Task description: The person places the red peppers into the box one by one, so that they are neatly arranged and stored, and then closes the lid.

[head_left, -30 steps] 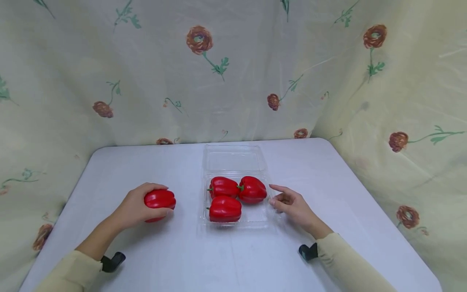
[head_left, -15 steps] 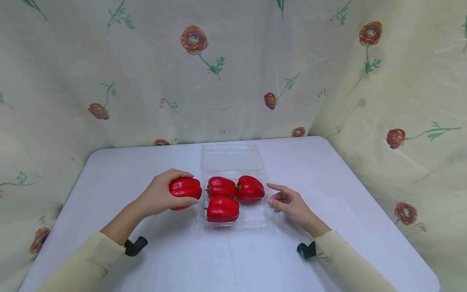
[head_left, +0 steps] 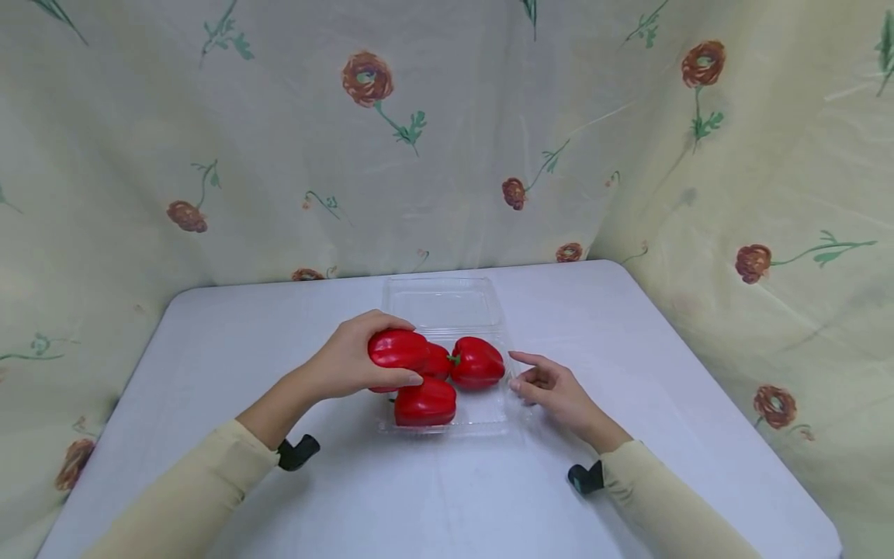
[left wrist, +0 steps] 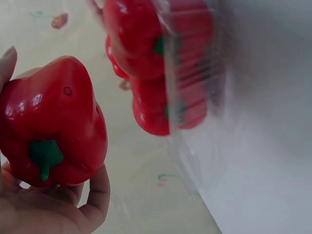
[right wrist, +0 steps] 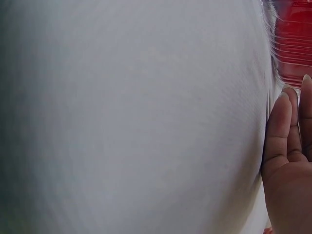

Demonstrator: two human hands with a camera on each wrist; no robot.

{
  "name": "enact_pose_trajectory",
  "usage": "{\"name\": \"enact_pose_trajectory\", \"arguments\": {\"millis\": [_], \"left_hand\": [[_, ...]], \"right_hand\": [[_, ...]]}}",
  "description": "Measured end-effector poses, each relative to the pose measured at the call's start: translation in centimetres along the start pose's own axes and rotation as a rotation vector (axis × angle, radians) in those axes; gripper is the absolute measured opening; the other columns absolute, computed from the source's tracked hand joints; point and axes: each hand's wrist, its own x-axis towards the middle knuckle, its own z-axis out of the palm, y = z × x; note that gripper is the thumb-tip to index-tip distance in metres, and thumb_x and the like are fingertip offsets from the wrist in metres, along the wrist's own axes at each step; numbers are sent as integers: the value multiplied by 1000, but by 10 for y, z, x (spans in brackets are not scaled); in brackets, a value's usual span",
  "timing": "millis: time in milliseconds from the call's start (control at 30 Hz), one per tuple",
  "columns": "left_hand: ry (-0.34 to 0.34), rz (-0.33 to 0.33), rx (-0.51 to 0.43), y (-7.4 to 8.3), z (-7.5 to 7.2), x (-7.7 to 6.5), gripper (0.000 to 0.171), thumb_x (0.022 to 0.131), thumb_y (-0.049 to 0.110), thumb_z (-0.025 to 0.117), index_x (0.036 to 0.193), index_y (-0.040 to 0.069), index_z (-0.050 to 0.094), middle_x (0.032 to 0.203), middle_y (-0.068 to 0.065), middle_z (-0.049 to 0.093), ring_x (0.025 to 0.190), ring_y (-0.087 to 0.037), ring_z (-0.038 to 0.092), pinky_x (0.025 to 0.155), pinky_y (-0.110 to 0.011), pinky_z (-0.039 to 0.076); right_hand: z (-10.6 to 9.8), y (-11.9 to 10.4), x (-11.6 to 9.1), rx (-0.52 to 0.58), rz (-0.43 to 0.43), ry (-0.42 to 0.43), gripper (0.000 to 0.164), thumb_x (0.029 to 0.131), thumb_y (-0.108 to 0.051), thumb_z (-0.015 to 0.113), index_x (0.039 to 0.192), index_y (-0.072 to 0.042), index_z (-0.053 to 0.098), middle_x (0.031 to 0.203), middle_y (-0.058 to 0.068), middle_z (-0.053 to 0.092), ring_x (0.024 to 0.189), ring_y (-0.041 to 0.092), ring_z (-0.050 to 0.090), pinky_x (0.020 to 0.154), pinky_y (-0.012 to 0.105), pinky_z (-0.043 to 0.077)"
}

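My left hand grips a red bell pepper over the left side of a clear plastic clamshell box. In the left wrist view the held pepper shows its green stem, with thumb and fingers around it. Inside the box lie a front red pepper, a right one and a rear-left one, the last partly hidden by the held pepper. My right hand lies beside the box's right wall, its fingers loosely bent; whether they touch it I cannot tell.
The box's hinged lid lies open toward the back of the white table. A flower-patterned curtain stands behind and beside the table. Black wrist mounts jut out below both wrists.
My left hand has carried the pepper rightward from the table at the left to over the box's left part. The right hand has stayed at the box's right side.
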Motion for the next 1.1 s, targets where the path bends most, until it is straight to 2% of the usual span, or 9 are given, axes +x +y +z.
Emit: {"name": "enact_pose_trajectory", "arguments": {"millis": [467,767,967,1100], "left_hand": [[-57,62,-16,22,31,23,71,65,39,92,127,30,59,120,12,56,110,-13,54,73,-32,58],[-106,74,7,32,48,30,72,66,45,89,129,32,58,121,14,56,111,-11,53,74,-31,57],[-124,101,26,37,59,37,75,67,46,89,132,31,56,124,14,54,113,-11,51,75,-31,57],[-143,96,41,41,66,41,76,66,48,88,133,32,56,125,13,53,114,-12,51,74,-31,57]], "right_hand": [[-2,0,-3,5,15,1,59,93,-31,71,146,-19,49,103,13,64,91,32,62,78,34,56],[-2,0,-2,-12,21,-4,59,94,-31,70,147,-19,48,104,12,65,91,30,62,78,35,56],[-4,0,-3,-18,6,-15,53,97,-30,64,147,-20,47,110,15,65,94,31,63,80,37,56],[-5,1,-3,0,5,-23,51,99,-30,62,147,-23,48,112,15,65,97,31,63,81,36,56]]}}
